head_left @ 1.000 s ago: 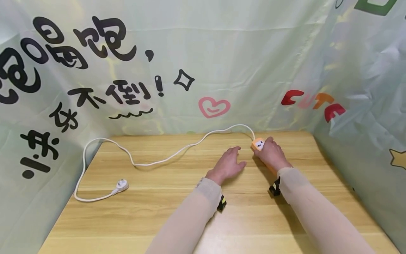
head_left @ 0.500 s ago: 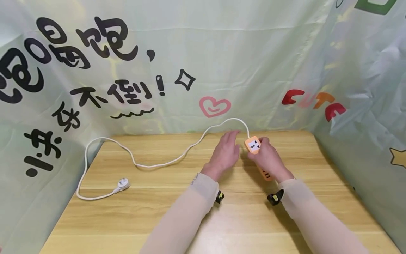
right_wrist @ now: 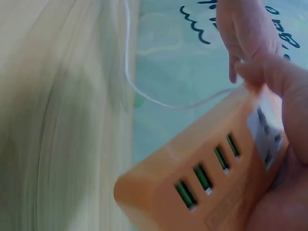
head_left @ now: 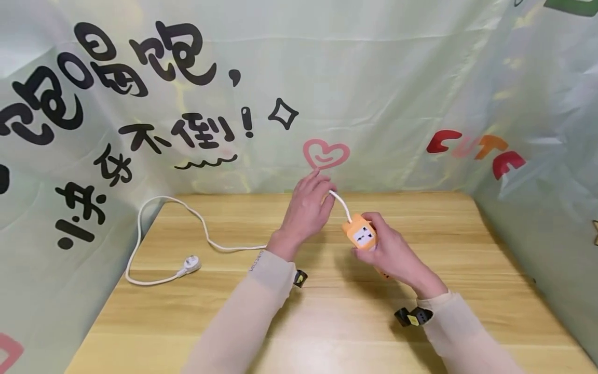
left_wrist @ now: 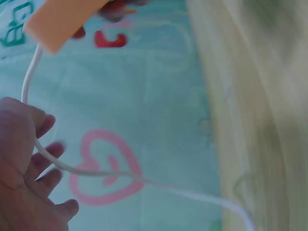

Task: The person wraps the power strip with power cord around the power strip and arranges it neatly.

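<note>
An orange power strip (head_left: pixel 358 236) with a white socket face is held up off the table in my right hand (head_left: pixel 397 254), thumb and fingers around its sides. Several green-lined USB slots (right_wrist: pixel 202 178) show on it in the right wrist view. Its white cord (head_left: pixel 342 205) leads from the far end toward my left hand (head_left: pixel 306 205). In the left wrist view the cord (left_wrist: pixel 86 172) runs through the gap between the thumb and the spread, slightly bent fingers (left_wrist: pixel 48 182), which are not closed around it.
A white plug (head_left: pixel 191 264) at the cord's end lies on the left of the wooden table (head_left: pixel 327 332). The slack cord (head_left: pixel 205 228) loops along the left and back. A printed cloth (head_left: pixel 383 93) stands close behind the table and along both sides.
My right hand has lifted the power strip and brought it left and nearer. My left hand has moved left and up to the cord. The plug stays on the table.
</note>
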The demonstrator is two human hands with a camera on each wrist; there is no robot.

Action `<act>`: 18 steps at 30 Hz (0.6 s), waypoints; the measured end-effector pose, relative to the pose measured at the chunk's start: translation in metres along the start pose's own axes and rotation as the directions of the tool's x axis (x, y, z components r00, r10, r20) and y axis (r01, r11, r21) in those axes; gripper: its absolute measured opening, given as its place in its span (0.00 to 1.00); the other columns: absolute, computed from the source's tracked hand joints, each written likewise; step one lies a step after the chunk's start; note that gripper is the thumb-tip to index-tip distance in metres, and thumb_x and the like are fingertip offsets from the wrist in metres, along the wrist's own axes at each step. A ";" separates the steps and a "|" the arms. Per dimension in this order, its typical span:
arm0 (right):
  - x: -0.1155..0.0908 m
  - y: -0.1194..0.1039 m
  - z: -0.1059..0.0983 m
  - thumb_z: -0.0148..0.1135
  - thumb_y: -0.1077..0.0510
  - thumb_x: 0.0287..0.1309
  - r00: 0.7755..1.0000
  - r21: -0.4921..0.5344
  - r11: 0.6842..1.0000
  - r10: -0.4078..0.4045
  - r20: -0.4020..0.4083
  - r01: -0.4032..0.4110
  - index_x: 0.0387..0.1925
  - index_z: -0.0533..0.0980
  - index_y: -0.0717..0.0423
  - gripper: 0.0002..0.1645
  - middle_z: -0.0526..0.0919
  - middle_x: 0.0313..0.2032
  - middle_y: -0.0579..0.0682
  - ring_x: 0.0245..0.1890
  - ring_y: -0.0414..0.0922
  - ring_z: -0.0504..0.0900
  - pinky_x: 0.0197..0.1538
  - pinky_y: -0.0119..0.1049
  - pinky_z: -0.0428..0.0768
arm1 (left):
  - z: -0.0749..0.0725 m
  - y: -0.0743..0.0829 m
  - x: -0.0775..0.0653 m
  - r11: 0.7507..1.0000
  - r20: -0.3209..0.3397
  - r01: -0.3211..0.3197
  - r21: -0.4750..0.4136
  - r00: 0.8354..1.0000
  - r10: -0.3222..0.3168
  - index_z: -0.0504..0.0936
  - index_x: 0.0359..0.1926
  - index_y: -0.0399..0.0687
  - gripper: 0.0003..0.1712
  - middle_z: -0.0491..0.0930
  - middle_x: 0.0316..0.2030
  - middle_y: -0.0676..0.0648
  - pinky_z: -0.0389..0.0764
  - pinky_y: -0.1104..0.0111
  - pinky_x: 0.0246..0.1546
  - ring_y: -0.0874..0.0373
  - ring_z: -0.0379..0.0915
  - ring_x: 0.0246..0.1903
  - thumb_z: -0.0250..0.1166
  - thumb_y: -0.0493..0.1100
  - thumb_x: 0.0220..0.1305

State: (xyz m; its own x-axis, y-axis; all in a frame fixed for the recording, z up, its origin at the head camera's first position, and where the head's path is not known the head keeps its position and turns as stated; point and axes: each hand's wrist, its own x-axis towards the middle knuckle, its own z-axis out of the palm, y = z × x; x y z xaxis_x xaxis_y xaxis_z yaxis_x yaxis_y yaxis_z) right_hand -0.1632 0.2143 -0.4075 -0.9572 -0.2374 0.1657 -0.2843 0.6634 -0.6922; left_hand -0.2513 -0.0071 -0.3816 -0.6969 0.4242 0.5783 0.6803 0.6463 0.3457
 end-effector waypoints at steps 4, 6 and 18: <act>-0.003 -0.007 0.004 0.81 0.50 0.57 0.994 0.111 0.993 0.027 0.101 -0.039 0.69 0.62 0.51 0.47 0.84 0.41 0.56 0.33 0.46 0.83 0.34 0.41 0.83 | -0.015 -0.005 -0.013 0.990 0.034 0.095 -0.102 0.995 -0.092 0.80 0.44 0.50 0.09 0.83 0.45 0.51 0.73 0.52 0.68 0.52 0.78 0.55 0.53 0.44 0.77; -0.003 -0.009 0.006 0.81 0.48 0.57 0.987 0.175 0.982 0.043 0.155 -0.070 0.68 0.64 0.52 0.45 0.84 0.42 0.56 0.35 0.47 0.84 0.37 0.43 0.84 | -0.022 -0.007 -0.020 0.977 0.032 0.151 -0.154 0.989 -0.148 0.78 0.39 0.51 0.08 0.80 0.40 0.52 0.79 0.58 0.55 0.55 0.75 0.44 0.53 0.43 0.73; -0.005 -0.012 0.014 0.70 0.48 0.70 0.962 0.307 0.947 0.003 0.274 -0.090 0.54 0.74 0.52 0.20 0.86 0.38 0.58 0.35 0.57 0.87 0.33 0.44 0.86 | -0.067 -0.014 -0.055 0.932 -0.057 0.213 -0.294 0.969 -0.239 0.72 0.24 0.57 0.09 0.64 0.21 0.54 0.61 0.67 0.27 0.59 0.58 0.22 0.59 0.41 0.60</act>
State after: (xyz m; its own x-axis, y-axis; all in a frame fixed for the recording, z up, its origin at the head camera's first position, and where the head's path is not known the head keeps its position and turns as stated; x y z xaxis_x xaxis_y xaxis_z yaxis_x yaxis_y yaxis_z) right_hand -0.1540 0.1975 -0.4094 -0.9064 -0.4209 -0.0353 -0.1661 0.4321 -0.8864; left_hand -0.2071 -0.0824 -0.3687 -0.8252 0.2210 0.5198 0.5526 0.5060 0.6622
